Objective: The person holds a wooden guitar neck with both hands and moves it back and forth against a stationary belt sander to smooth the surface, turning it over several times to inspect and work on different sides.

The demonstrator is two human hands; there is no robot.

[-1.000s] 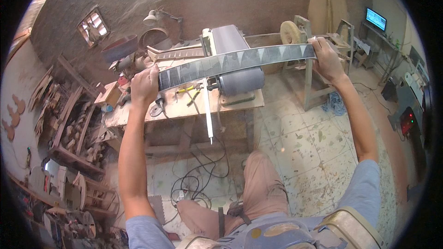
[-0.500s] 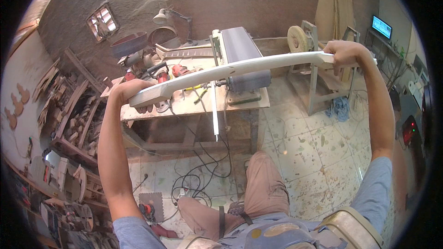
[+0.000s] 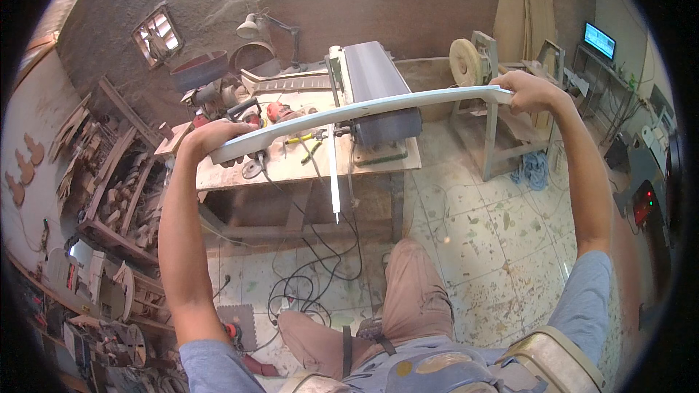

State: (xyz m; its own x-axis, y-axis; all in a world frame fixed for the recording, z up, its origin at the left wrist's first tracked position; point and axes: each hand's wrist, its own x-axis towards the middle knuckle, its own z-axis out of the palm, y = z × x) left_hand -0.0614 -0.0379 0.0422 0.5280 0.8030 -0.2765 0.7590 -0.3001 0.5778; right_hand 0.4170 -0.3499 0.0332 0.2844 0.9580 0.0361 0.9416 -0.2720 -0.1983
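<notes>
Floor beside bench edge, strip aloft

left grip closed, turned inward | right grip closed, higher in view | arms outstretched, spread wide

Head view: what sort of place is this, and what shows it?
Probably a woodworking shop: a belt sander on the workbench, guitar-shaped pieces on the wall, and wood scraps on racks.

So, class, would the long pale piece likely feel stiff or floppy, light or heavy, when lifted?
The pale piece is probably stiff, spanning from left hand to right hand without evident sag. It may be fairly light, being slim for its length.
</notes>
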